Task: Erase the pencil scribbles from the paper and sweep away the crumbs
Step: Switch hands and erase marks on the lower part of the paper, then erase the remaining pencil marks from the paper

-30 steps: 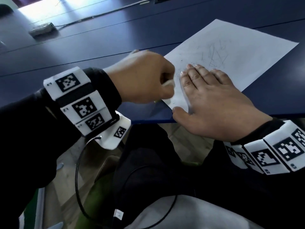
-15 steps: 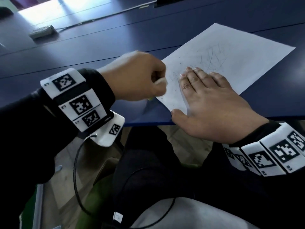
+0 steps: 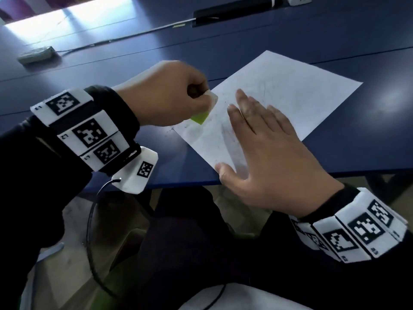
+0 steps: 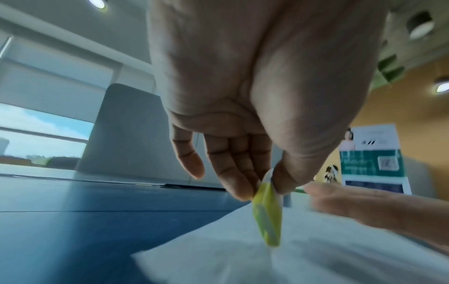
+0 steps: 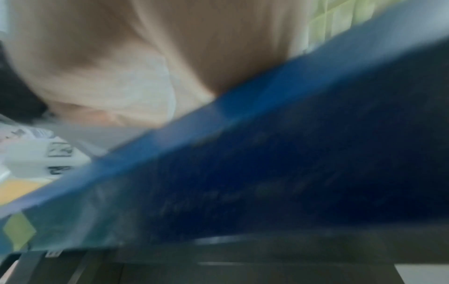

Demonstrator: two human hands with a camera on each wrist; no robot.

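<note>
Matt white paper (image 3: 290,95) lies on a smooth, slightly glossy blue table (image 3: 134,70).

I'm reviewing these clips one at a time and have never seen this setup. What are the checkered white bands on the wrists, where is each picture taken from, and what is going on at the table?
No machine here: a person works with two bare hands. The white wristbands carry printed marker squares; a small camera sits on each wrist and a third on the head.

The head view looks down at a blue table with a sheet of paper bearing faint pencil marks. The left hand pinches a yellow-green and white eraser at the paper's near-left edge. The right hand lies flat on the sheet, fingers straight.

The left wrist view looks along the palm at the eraser over the paper. The right wrist view is too blurred to read beyond the table edge.
</note>
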